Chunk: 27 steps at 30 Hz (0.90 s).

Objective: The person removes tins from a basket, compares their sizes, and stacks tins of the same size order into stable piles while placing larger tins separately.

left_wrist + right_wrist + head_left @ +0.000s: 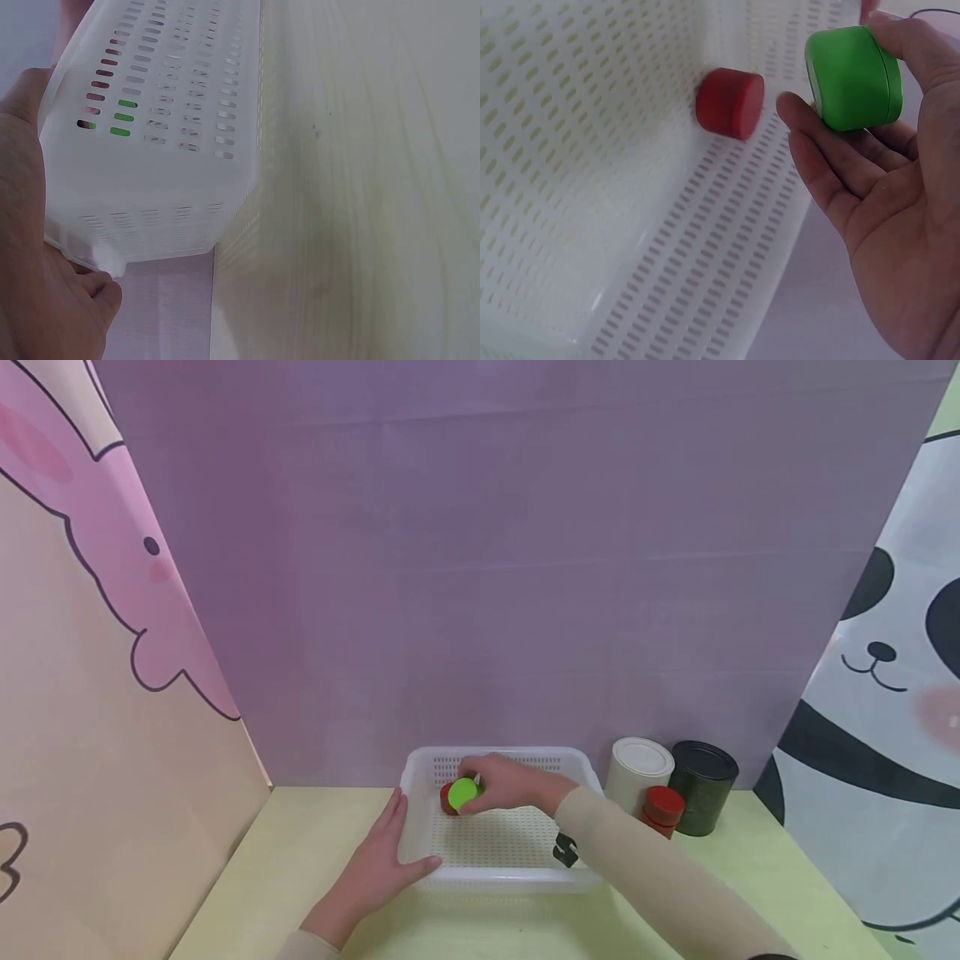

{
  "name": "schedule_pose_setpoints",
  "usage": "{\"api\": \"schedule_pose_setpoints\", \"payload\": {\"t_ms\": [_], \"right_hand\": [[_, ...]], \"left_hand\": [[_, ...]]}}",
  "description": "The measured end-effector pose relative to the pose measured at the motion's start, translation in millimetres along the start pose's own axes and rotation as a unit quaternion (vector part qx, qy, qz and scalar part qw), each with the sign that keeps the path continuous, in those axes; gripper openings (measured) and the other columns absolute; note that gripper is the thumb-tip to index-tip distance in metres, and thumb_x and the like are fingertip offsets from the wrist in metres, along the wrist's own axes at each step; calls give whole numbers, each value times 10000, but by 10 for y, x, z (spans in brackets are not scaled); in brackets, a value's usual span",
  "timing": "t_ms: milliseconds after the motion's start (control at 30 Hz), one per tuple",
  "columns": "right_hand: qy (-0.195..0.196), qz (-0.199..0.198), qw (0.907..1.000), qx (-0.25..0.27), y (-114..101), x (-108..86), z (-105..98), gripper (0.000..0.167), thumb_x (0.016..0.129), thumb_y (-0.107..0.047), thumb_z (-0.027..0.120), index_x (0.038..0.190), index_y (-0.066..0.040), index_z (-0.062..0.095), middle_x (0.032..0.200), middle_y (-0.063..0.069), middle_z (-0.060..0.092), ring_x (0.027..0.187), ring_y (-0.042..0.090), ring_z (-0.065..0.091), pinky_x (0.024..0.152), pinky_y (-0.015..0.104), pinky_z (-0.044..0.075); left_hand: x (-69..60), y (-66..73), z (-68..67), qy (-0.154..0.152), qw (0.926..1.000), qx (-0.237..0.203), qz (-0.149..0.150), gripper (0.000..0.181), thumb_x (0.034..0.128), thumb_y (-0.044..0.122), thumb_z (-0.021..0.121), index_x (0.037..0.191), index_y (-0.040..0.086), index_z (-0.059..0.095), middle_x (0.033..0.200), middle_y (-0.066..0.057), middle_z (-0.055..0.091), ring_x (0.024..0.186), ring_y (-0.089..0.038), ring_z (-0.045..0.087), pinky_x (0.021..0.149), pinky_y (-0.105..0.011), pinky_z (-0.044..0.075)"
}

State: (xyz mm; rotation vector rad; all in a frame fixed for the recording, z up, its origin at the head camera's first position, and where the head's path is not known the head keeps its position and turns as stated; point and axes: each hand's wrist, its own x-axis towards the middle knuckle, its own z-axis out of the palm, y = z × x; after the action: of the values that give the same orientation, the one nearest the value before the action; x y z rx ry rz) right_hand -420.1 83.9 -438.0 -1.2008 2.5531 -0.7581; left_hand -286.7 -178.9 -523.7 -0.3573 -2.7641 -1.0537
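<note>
A white perforated plastic basket (510, 879) stands on the table. My left hand (378, 865) holds its near left corner, thumb on the front rim and fingers along the left side. In the left wrist view, fingertips (107, 296) curl at the rim. Over the basket's left part, my right hand (506, 782) pinches a small round green tin (855, 79) between thumb and fingers. In the right wrist view, the tin is tilted and apart from the basket's wall. A small red tin (730, 103) sits inside the basket beside it, partly covered in the head view.
Right of the basket stand a white can (640, 772), a black can (702, 789) and a smaller red can (663, 808), partly behind my right sleeve. A small black object (566, 850) shows beside that sleeve. A purple backdrop (510, 568) rises behind the table (330, 827).
</note>
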Motion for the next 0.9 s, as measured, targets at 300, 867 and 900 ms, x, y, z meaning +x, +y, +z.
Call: {"api": "schedule_pose_setpoints", "payload": {"t_ms": [300,867,900], "right_hand": [[254,210,9993,190,4,-229,-164,375,940,-307,815,1256,-179,658,1035,-55,697,892,135,654,777,324,600],[742,143,9945,725,146,-764,-337,341,977,-294,799,1244,-130,664,1050,-32,704,923,221,683,773,336,604],[781,133,9941,744,153,-796,-347,328,980,-282,797,1238,-126,667,1052,-29,705,927,229,684,775,340,602]], "left_hand": [[-19,67,-6,-30,10000,-63,-66,1242,914,684,816,1757,18,194,1853,-132,123,1670,-415,228,1285,-640,327],[-17,91,46,13,9998,8,-175,1198,918,576,862,1751,7,217,1852,-129,133,1668,-416,234,1286,-641,322],[-22,104,39,5,9999,-6,-172,1201,916,579,862,1750,2,218,1851,-134,134,1667,-422,234,1284,-646,323]]}}
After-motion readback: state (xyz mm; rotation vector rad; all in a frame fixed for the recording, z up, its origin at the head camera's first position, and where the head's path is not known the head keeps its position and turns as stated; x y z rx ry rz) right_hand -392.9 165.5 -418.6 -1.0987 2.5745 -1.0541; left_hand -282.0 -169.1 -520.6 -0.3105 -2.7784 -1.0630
